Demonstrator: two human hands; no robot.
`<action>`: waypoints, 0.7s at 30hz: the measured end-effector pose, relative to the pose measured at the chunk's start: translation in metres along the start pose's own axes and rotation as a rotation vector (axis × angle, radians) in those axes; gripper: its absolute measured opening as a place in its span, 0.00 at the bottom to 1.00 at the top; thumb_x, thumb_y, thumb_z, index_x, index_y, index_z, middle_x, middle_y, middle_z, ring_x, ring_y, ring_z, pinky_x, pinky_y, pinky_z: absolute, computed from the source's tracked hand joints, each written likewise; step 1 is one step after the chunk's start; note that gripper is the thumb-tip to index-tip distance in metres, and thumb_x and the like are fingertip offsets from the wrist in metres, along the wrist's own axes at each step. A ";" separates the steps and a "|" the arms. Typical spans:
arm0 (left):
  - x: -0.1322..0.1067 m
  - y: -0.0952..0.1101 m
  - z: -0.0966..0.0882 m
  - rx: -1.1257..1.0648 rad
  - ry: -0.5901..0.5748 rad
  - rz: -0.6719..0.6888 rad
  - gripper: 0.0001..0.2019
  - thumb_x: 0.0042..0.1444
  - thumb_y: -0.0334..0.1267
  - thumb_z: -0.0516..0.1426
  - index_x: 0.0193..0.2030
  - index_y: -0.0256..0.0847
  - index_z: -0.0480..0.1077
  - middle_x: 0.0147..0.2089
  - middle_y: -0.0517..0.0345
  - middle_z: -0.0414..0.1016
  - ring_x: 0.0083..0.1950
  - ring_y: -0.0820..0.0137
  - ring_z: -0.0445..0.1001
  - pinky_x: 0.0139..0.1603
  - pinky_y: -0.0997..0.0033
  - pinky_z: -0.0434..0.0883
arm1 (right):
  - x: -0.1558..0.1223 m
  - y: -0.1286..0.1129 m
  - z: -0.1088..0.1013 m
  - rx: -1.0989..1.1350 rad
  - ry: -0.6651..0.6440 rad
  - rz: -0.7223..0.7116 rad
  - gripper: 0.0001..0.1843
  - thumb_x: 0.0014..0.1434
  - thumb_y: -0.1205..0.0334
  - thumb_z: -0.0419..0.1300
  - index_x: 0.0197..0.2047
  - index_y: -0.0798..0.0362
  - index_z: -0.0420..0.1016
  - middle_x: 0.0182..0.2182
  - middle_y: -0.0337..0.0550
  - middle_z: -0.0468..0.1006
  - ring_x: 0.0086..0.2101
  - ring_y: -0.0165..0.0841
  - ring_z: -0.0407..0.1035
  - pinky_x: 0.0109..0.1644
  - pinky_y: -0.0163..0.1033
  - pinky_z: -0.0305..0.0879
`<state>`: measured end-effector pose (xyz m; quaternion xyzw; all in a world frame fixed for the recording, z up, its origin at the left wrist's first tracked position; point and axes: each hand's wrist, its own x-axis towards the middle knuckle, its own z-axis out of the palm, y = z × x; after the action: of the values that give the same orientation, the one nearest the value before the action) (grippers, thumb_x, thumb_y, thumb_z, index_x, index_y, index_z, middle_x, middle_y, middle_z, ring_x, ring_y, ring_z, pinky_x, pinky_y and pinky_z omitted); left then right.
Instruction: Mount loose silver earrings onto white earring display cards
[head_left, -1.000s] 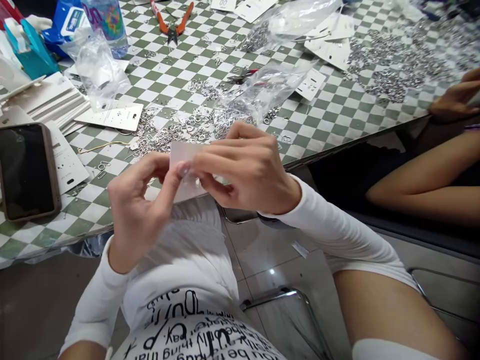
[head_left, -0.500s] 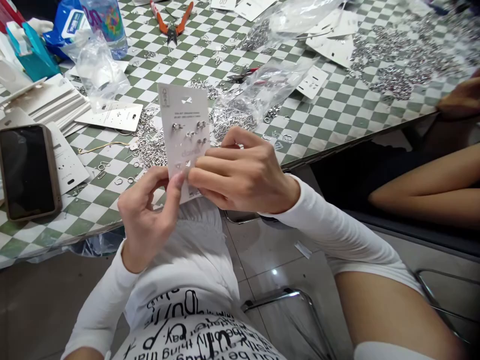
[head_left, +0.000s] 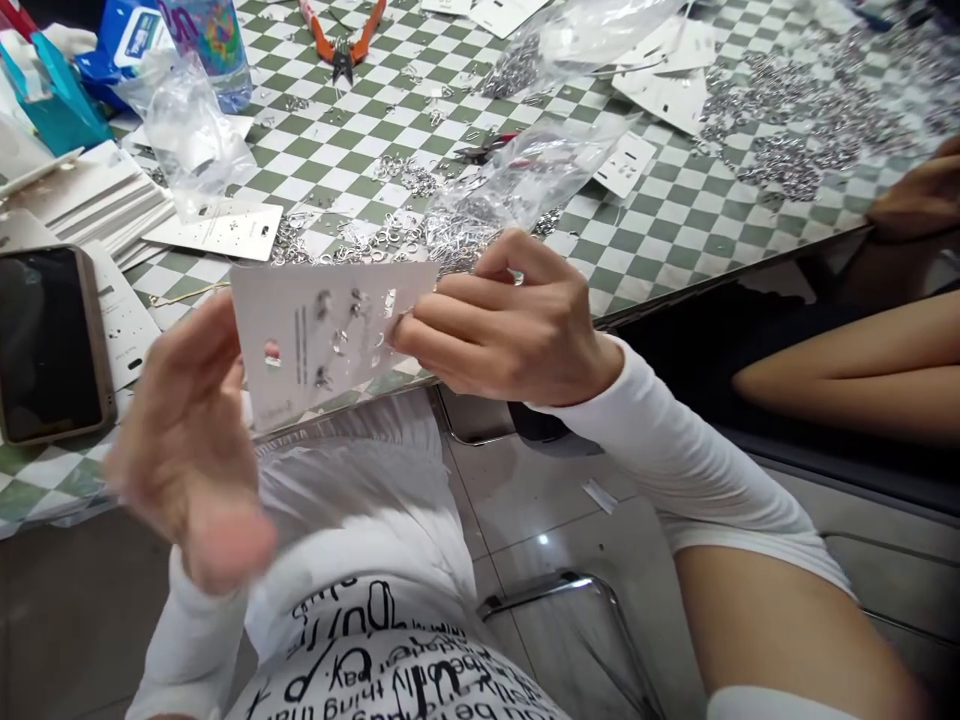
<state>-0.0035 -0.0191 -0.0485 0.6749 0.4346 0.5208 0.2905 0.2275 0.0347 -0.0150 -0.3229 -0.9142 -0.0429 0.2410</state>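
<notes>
My right hand (head_left: 510, 325) pinches the right end of a white display card (head_left: 315, 335) that carries several small silver earrings. The card lies sideways in front of my chest, just over the table edge. My left hand (head_left: 187, 440) is smeared by motion at the card's left end, palm toward it, and I cannot make out whether its fingers grip the card. A heap of loose silver rings (head_left: 352, 245) lies on the checked tablecloth (head_left: 645, 235) right behind the card.
A phone (head_left: 45, 340) lies at the left beside stacked blank cards (head_left: 97, 195). Clear plastic bags (head_left: 525, 175), orange pliers (head_left: 341, 40) and more rings (head_left: 795, 140) are spread across the table. Another person's hand (head_left: 915, 195) and leg are at the right.
The card has turned from upright to sideways and shifted left. My left hand has let go of its lower edge and swung down to the left, now blurred. My right hand keeps its pinch.
</notes>
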 end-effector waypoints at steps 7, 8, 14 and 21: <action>-0.027 0.019 0.028 0.037 -0.231 0.110 0.31 0.47 0.57 0.70 0.53 0.41 0.73 0.46 0.45 0.79 0.49 0.53 0.79 0.47 0.53 0.80 | 0.002 -0.008 -0.002 -0.076 0.242 0.188 0.16 0.72 0.60 0.50 0.33 0.52 0.71 0.21 0.34 0.70 0.23 0.25 0.64 0.39 0.42 0.65; -0.030 0.018 0.029 0.032 -0.264 0.137 0.30 0.48 0.57 0.70 0.53 0.42 0.73 0.46 0.45 0.79 0.47 0.54 0.79 0.46 0.53 0.80 | 0.002 -0.010 -0.003 -0.043 0.233 0.184 0.17 0.72 0.60 0.49 0.33 0.52 0.71 0.21 0.34 0.71 0.23 0.25 0.64 0.38 0.42 0.65; -0.011 0.013 0.000 -0.344 -0.198 0.131 0.37 0.60 0.70 0.51 0.62 0.42 0.72 0.48 0.45 0.78 0.42 0.60 0.76 0.37 0.58 0.77 | 0.004 -0.010 -0.008 0.175 0.068 -0.072 0.15 0.72 0.56 0.50 0.36 0.46 0.73 0.27 0.29 0.73 0.27 0.22 0.65 0.41 0.40 0.67; 0.007 0.029 0.007 0.156 0.073 0.214 0.07 0.58 0.28 0.66 0.41 0.43 0.76 0.30 0.64 0.73 0.27 0.76 0.68 0.25 0.72 0.64 | 0.006 -0.023 -0.002 0.139 0.128 -0.013 0.13 0.73 0.59 0.50 0.38 0.48 0.73 0.28 0.31 0.75 0.29 0.24 0.67 0.46 0.43 0.67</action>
<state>0.0124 -0.0262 -0.0227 0.7185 0.4094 0.5378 0.1641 0.2102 0.0196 -0.0086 -0.2959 -0.8998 -0.0013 0.3207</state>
